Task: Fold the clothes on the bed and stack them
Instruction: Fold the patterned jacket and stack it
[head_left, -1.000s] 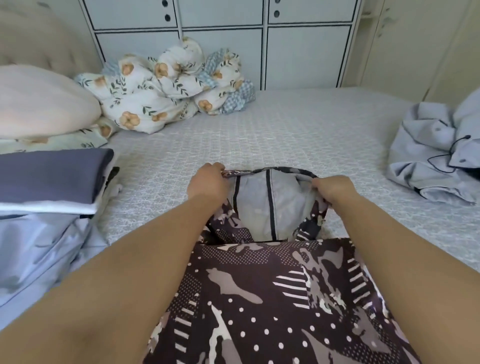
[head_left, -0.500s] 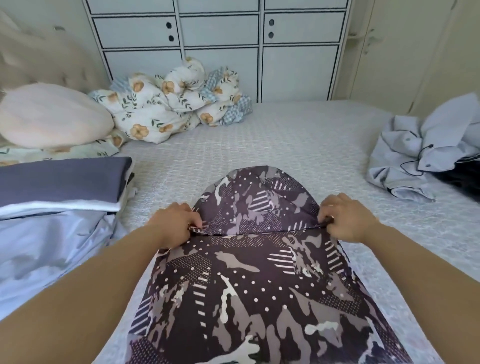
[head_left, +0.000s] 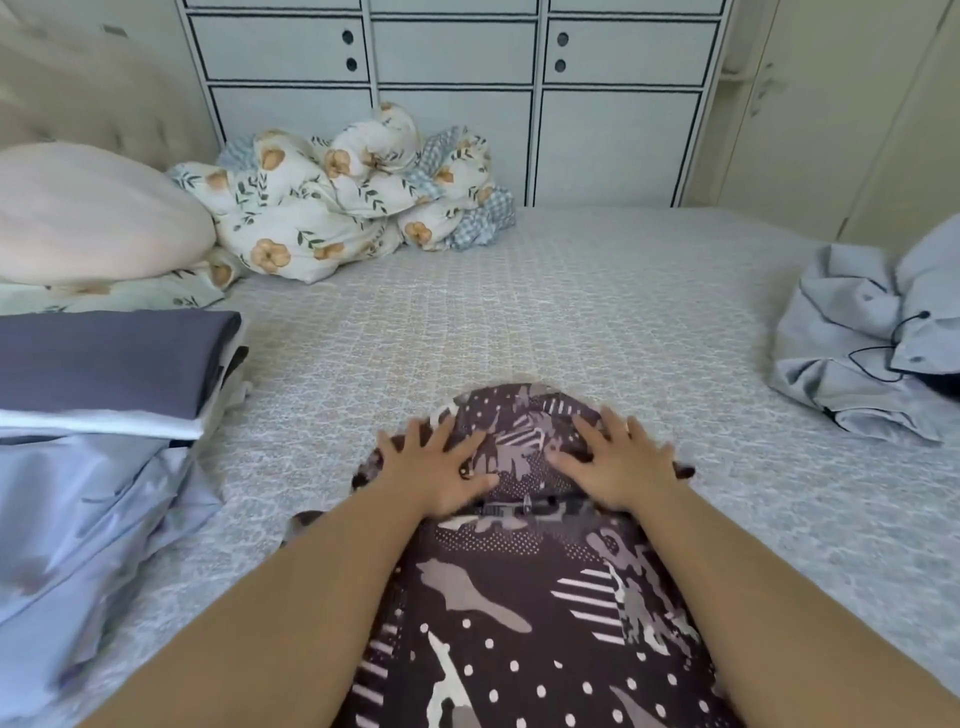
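Note:
A dark brown patterned jacket (head_left: 524, 613) with grey camouflage shapes, dots and stripes lies flat on the bed (head_left: 545, 312) in front of me. Its hood is folded over at the far end. My left hand (head_left: 431, 467) rests flat on the left part of the hood, fingers spread. On the hood's right part my right hand (head_left: 618, 462) presses flat, fingers spread too. Neither hand grips the cloth. A stack of folded clothes (head_left: 98, 374) sits at the left. A crumpled light grey garment (head_left: 872, 343) lies at the right.
A pale pink pillow (head_left: 88, 218) and a bunched floral duvet (head_left: 337, 197) lie at the head of the bed on the left. White cabinet doors (head_left: 457, 104) stand behind the bed. Bare patterned bedspread stretches between the jacket and the duvet.
The hood went from being held up, lining showing, to folded over the jacket. Both hands let go of its edges and now lie flat on top of it.

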